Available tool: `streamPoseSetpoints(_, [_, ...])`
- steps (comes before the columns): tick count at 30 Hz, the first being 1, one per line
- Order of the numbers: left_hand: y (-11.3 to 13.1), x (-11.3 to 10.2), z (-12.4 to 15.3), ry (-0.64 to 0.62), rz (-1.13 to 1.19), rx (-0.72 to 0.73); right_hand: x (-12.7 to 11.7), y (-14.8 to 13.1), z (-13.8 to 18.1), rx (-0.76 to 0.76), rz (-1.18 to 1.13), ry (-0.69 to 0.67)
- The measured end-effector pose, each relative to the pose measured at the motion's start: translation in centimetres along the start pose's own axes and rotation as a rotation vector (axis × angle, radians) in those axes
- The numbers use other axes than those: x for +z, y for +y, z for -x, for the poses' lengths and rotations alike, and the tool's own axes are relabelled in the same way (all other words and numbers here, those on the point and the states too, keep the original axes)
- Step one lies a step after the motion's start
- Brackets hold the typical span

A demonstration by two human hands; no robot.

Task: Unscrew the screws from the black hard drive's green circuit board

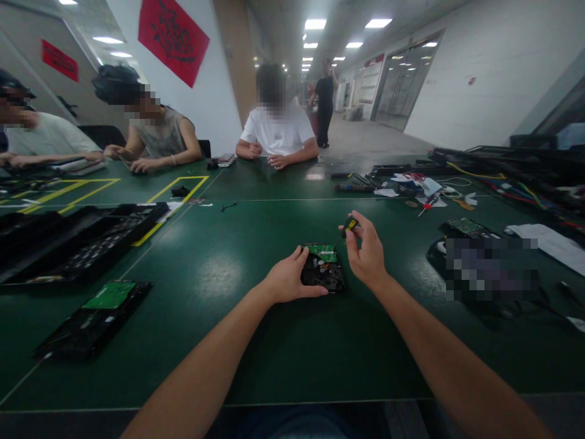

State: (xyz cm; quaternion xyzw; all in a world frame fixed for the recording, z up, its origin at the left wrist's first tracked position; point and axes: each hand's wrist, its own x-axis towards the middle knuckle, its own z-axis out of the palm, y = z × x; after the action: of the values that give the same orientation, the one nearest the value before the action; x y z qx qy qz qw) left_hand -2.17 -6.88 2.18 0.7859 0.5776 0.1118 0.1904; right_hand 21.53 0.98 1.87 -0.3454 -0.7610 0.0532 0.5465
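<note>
On the green table in front of me lies a hard drive [322,271], its black underside and green circuit board facing up. My left hand [290,274] grips its left side, with the thumb along the near edge and the fingers over the far left corner. Just to the right, my right hand [368,253] pinches a small screwdriver [350,225] by its black and yellow handle. The shaft points down towards the board's right edge; whether its tip touches a screw is too small to tell.
A black unit with a green board [109,296] lies at left, before a long black housing [91,244]. Tools and cables [365,183] lie at back right, near a wire-filled chassis [516,177]. A blurred dark object [484,268] sits right. Several people sit across the table.
</note>
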Motion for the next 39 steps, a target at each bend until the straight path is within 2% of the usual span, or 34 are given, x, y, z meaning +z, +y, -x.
streamPoseSetpoints(4, [0.0,0.0,0.0,0.000,0.001,-0.003,-0.1,0.0,0.0,0.017,-0.005,0.028])
streamPoseSetpoints(13, [-0.1,0.1,0.0,0.002,-0.032,0.009,-0.6,-0.9,-0.6,-0.070,0.098,0.041])
streamPoseSetpoints(20, [-0.4,0.5,-0.2,0.027,-0.051,0.035,-1.6,-1.5,-2.4,-0.072,0.146,0.060])
streamPoseSetpoints(23, [-0.5,0.6,-0.3,0.024,-0.044,0.045,-2.2,-2.0,-3.9,-0.052,0.172,-0.008])
streamPoseSetpoints(29, [-0.3,0.4,-0.3,0.014,-0.033,0.031,-3.3,-3.9,-7.9,-0.014,0.290,-0.336])
streamPoseSetpoints(32, [-0.2,0.4,-0.3,0.016,-0.030,0.016,-3.4,-4.7,-9.5,-0.009,0.413,-0.449])
streamPoseSetpoints(36, [0.0,0.3,-0.4,0.013,-0.031,-0.003,-3.2,-4.9,-10.6,-0.015,0.422,-0.537])
streamPoseSetpoints(39, [0.0,0.4,-0.5,0.029,-0.029,-0.023,-3.3,-4.5,-10.5,-0.021,0.389,-0.510])
